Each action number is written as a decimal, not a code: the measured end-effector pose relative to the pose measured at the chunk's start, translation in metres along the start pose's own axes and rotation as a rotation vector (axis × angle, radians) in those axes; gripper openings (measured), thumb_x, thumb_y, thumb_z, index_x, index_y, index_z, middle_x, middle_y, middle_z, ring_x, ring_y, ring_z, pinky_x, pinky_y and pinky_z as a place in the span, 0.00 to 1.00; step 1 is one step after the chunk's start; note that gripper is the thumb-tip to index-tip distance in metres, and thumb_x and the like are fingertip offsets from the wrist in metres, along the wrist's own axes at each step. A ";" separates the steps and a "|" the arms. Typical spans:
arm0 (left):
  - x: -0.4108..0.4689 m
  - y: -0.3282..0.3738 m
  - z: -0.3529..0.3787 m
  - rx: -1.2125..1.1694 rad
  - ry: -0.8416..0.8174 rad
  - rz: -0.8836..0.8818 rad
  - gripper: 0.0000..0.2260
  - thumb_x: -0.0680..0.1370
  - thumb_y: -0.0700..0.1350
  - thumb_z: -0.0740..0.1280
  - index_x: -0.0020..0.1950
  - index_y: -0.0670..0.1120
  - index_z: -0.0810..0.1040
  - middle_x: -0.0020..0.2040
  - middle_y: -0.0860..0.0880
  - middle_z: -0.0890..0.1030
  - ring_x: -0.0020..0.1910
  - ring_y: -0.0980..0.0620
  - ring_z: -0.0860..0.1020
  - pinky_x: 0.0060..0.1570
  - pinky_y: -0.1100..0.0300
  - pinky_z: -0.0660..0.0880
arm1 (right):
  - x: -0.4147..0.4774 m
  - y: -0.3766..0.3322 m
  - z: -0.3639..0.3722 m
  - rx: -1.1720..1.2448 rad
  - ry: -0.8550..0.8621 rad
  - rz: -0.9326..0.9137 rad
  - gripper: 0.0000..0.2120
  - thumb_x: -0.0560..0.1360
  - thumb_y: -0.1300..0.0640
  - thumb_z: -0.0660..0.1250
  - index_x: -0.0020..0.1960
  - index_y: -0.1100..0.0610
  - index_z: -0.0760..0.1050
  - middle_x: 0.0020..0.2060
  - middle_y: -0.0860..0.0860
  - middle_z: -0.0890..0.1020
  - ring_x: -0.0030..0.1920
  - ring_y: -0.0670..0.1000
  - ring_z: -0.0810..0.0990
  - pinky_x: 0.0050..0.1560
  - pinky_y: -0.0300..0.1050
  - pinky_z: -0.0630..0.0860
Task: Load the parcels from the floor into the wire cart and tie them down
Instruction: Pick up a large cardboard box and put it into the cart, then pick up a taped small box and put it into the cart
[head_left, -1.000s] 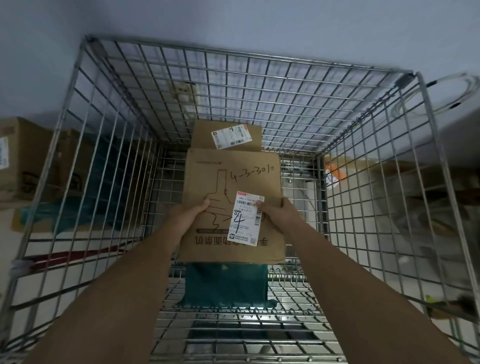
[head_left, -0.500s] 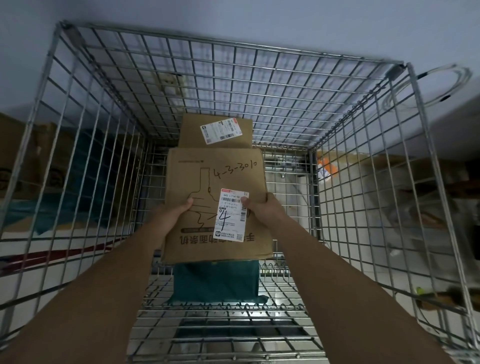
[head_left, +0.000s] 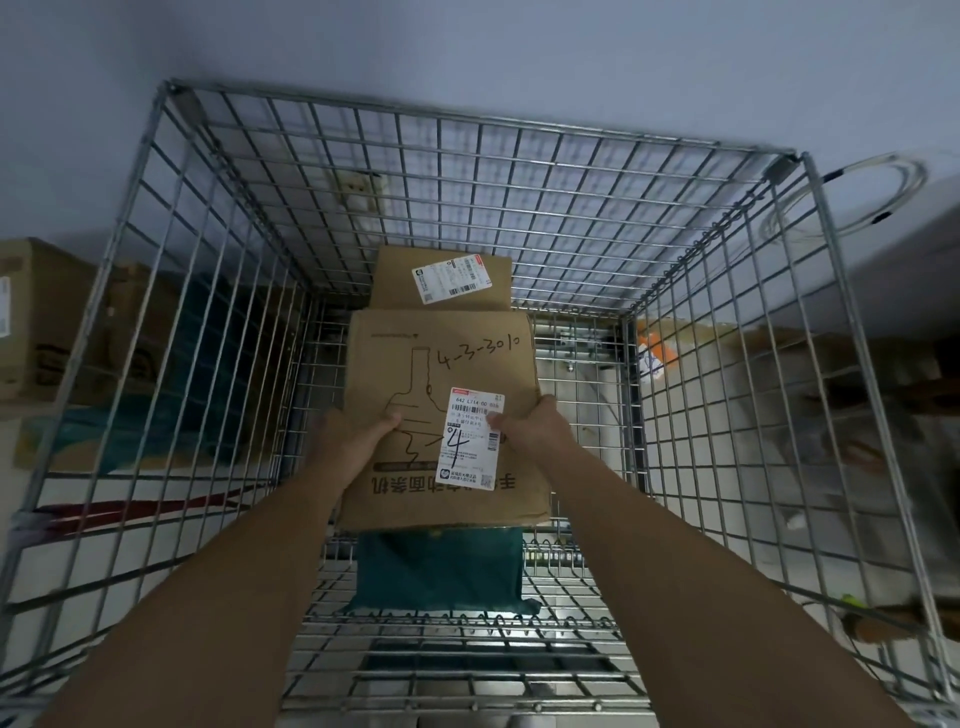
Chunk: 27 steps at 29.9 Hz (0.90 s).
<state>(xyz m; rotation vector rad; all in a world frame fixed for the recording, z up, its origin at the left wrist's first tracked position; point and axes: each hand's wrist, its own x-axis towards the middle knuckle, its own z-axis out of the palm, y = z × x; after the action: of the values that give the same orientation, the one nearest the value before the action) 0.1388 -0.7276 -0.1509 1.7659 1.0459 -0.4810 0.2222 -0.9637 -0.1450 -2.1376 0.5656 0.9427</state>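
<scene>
One cardboard parcel: my left grip and right grip clamped on its sides, inside wire cart, over green parcel.

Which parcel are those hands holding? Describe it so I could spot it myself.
Look inside the wire cart, at its middle. The left hand and right hand grip a flat cardboard box over a dark green parcel. Unlike the smaller box behind it, it bears handwritten "4-3-3010" and a label marked "4".
</scene>
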 end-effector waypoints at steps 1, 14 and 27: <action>-0.004 0.006 -0.002 0.194 0.044 0.074 0.39 0.73 0.63 0.76 0.76 0.45 0.66 0.70 0.42 0.73 0.66 0.39 0.75 0.66 0.38 0.73 | -0.007 -0.004 -0.002 -0.090 0.015 -0.039 0.40 0.73 0.44 0.77 0.75 0.58 0.61 0.68 0.56 0.77 0.66 0.61 0.77 0.64 0.59 0.77; -0.193 0.228 -0.115 1.099 0.322 0.662 0.32 0.81 0.69 0.52 0.80 0.52 0.66 0.80 0.47 0.66 0.79 0.42 0.63 0.77 0.39 0.57 | -0.221 -0.180 -0.147 -1.014 0.250 -0.626 0.33 0.83 0.33 0.48 0.84 0.48 0.52 0.83 0.50 0.53 0.83 0.57 0.50 0.81 0.63 0.46; -0.509 0.221 -0.419 0.951 0.841 0.356 0.34 0.83 0.67 0.47 0.85 0.52 0.52 0.85 0.47 0.54 0.83 0.44 0.53 0.81 0.43 0.47 | -0.592 -0.353 -0.135 -1.128 0.446 -1.302 0.32 0.84 0.34 0.46 0.83 0.48 0.53 0.84 0.49 0.52 0.83 0.55 0.51 0.81 0.61 0.46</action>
<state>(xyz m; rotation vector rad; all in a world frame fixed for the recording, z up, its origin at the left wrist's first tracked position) -0.0160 -0.6054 0.5156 3.0954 1.0707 0.0622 0.1283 -0.7798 0.5260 -2.8435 -1.4079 -0.0888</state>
